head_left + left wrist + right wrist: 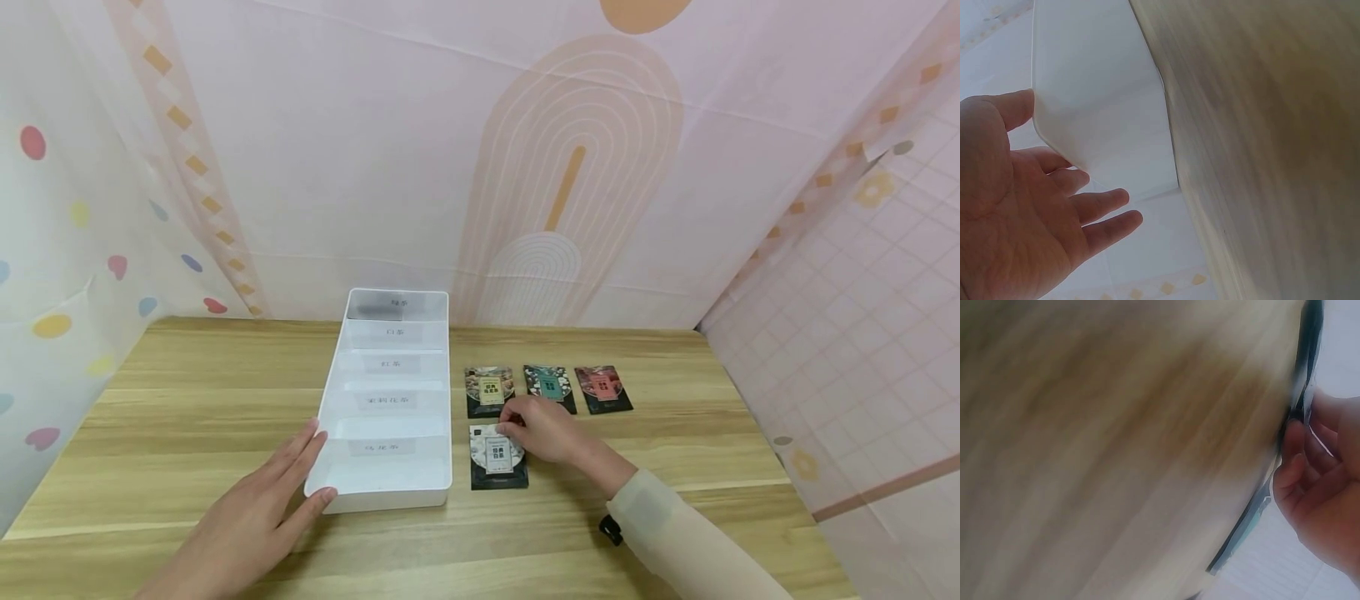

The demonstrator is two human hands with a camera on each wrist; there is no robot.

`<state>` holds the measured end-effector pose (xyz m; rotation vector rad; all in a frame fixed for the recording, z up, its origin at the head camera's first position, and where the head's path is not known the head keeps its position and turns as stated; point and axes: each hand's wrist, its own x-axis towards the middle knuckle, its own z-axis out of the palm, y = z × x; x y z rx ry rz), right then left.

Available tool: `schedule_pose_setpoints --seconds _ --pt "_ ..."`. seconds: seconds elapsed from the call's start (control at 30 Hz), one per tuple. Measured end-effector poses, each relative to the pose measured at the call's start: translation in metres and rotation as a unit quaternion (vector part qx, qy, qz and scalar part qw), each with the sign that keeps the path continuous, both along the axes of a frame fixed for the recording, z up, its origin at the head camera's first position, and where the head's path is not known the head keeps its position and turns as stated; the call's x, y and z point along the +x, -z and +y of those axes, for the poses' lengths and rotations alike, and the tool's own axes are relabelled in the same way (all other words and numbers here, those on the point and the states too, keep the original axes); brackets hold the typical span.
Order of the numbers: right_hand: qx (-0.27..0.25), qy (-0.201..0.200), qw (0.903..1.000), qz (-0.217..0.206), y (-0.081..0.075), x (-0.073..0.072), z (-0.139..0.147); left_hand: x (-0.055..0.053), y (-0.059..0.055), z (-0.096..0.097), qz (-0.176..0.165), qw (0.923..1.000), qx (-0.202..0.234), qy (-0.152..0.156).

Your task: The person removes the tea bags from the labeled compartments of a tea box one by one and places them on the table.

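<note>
A long white divided tray (390,500) lies on the table, with labelled compartments in a row. My left hand (255,508) rests at its near left corner, thumb and fingers fairly straight. In the left wrist view the left hand (1022,212) touches the tray rim, its other fingers loosely spread. To the right of the tray lies a black and white sachet (498,475). My right hand (551,433) pinches this sachet at its upper right corner; in the right wrist view the right hand (1329,494) has thumb and fingers together on a thin packet edge.
Behind the white sachet lie a yellow-label sachet (491,396), a teal-label sachet (551,385) and a red-label sachet (603,387) in a row. A dark greyish patch (375,309) shows in the tray's far compartment. Patterned cloth (360,167) hangs behind the table.
</note>
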<state>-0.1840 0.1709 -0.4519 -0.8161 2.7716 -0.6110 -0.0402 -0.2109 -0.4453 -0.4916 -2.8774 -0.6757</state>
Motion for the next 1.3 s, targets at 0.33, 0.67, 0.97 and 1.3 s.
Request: schedule_pose_setpoints --seconds 0.33,0.67,0.97,1.3 --pt "-0.015 0.005 0.9999 0.006 -0.003 0.001 0.004 0.001 -0.002 0.000 -0.003 1.0000 0.003 0.001" --pt "-0.039 0.018 0.9989 0.019 -0.021 -0.002 0.007 0.001 -0.001 0.000 0.004 1.0000 0.001 0.003" --pt "-0.092 0.011 0.9951 0.036 -0.033 -0.004 0.008 0.001 0.000 0.001 0.004 1.0000 0.004 0.004" --pt "-0.100 0.001 0.9932 0.059 -0.053 -0.014 -0.003 0.001 -0.001 0.000 0.010 0.9999 0.000 0.006"
